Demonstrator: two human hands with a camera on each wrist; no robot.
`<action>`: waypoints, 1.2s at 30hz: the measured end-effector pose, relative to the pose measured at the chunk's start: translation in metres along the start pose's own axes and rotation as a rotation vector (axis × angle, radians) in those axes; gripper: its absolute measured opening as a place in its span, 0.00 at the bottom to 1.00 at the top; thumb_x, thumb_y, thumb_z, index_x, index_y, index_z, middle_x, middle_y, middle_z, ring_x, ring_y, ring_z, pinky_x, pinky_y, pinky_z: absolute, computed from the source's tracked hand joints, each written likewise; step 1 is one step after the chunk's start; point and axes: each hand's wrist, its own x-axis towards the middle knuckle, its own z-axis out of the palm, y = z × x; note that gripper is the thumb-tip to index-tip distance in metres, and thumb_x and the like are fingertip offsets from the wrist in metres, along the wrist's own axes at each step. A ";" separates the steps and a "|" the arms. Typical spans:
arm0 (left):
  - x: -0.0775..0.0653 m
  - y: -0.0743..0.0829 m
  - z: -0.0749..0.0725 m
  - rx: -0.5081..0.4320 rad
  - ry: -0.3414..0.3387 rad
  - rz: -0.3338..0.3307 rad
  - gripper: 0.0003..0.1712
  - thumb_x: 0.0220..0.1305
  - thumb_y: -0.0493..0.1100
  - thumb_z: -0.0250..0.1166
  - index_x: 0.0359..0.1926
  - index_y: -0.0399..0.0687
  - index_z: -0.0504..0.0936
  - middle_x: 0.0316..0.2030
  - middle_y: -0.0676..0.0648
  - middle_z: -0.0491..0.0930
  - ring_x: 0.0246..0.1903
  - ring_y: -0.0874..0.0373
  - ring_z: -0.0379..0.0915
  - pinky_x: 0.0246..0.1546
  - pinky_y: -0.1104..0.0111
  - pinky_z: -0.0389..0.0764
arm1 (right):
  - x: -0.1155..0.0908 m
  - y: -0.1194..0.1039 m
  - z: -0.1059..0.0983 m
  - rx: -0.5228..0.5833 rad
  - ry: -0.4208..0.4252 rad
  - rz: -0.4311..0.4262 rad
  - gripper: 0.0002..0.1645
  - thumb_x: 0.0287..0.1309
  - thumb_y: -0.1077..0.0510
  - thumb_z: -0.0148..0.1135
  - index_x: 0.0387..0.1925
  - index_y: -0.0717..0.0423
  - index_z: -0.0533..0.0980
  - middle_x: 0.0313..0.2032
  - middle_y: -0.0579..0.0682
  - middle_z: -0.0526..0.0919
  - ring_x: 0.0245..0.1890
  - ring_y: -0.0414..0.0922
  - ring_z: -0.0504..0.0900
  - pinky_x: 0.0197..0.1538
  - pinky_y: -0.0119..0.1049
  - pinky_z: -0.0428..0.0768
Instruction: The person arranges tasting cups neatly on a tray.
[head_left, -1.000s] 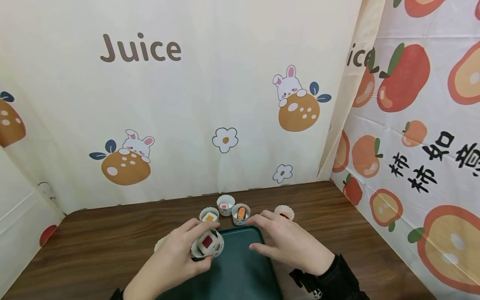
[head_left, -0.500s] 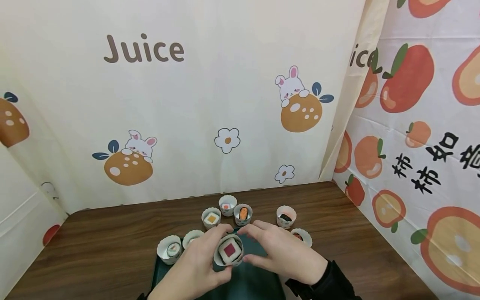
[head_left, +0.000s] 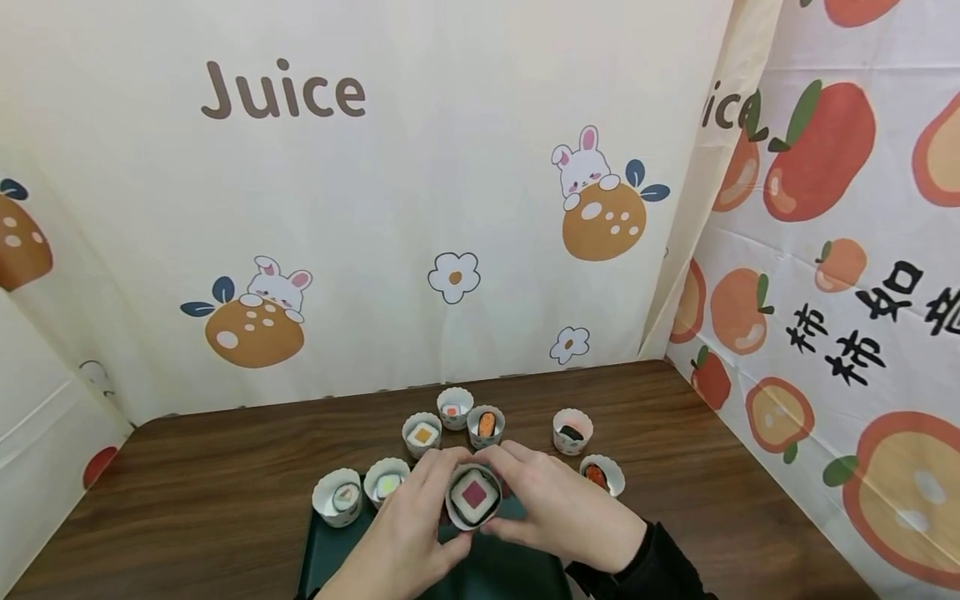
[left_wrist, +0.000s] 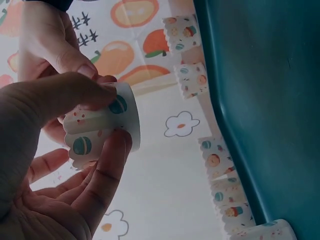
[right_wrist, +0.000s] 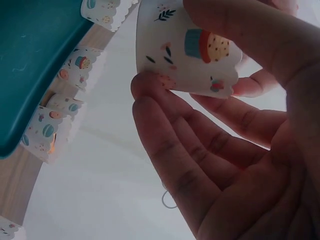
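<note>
Over the dark green tray [head_left: 495,575], both hands hold one white paper baking cup [right_wrist: 170,45] printed with cupcakes and leaves. Inside it sits a square sushi piece [head_left: 474,497] with a dark wrap, white rice and a red centre. My left hand [head_left: 408,525] grips the cup from the left, thumb on the near side and fingers beyond. On the right, my right hand [head_left: 562,508] has its thumb and fingertips on the cup's other side. The left wrist view shows the cup's wall between the left thumb and fingers.
Two cups with sushi, one at far left [head_left: 337,497] and one beside it [head_left: 387,481], stand at the tray's left. Behind the tray are three cups, including one with an orange topping [head_left: 486,427]. Right of it are a pinkish cup [head_left: 572,431] and another [head_left: 603,475]. Patterned cloth hangs behind.
My left hand has carried the cup rightward from the tray's left side toward the middle. The right hand, earlier apart from the cup, now holds it too.
</note>
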 end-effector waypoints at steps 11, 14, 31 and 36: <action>-0.001 0.004 0.000 -0.085 0.060 -0.006 0.37 0.56 0.25 0.74 0.64 0.47 0.72 0.48 0.52 0.76 0.35 0.72 0.69 0.34 0.76 0.80 | 0.003 0.000 0.000 0.005 -0.019 0.011 0.36 0.63 0.54 0.78 0.68 0.50 0.71 0.58 0.47 0.83 0.50 0.33 0.83 0.52 0.28 0.84; -0.002 0.004 -0.001 -0.085 0.053 -0.005 0.36 0.57 0.26 0.75 0.64 0.47 0.73 0.50 0.52 0.78 0.35 0.71 0.71 0.33 0.76 0.80 | 0.003 0.000 0.001 0.018 -0.034 0.018 0.36 0.62 0.57 0.77 0.68 0.50 0.71 0.58 0.48 0.83 0.49 0.33 0.82 0.51 0.27 0.84; -0.002 0.006 0.003 -0.027 0.108 0.001 0.27 0.56 0.30 0.79 0.52 0.50 0.77 0.41 0.56 0.77 0.36 0.70 0.74 0.36 0.74 0.84 | 0.004 0.004 0.002 0.081 -0.072 0.071 0.35 0.60 0.58 0.78 0.65 0.49 0.71 0.54 0.44 0.81 0.45 0.33 0.80 0.47 0.26 0.82; -0.002 0.006 0.004 -0.032 0.110 0.019 0.25 0.56 0.29 0.78 0.50 0.50 0.78 0.41 0.56 0.78 0.36 0.71 0.76 0.37 0.74 0.85 | 0.004 0.005 0.003 0.071 -0.072 0.063 0.34 0.60 0.57 0.78 0.64 0.50 0.72 0.52 0.42 0.79 0.44 0.32 0.79 0.46 0.25 0.80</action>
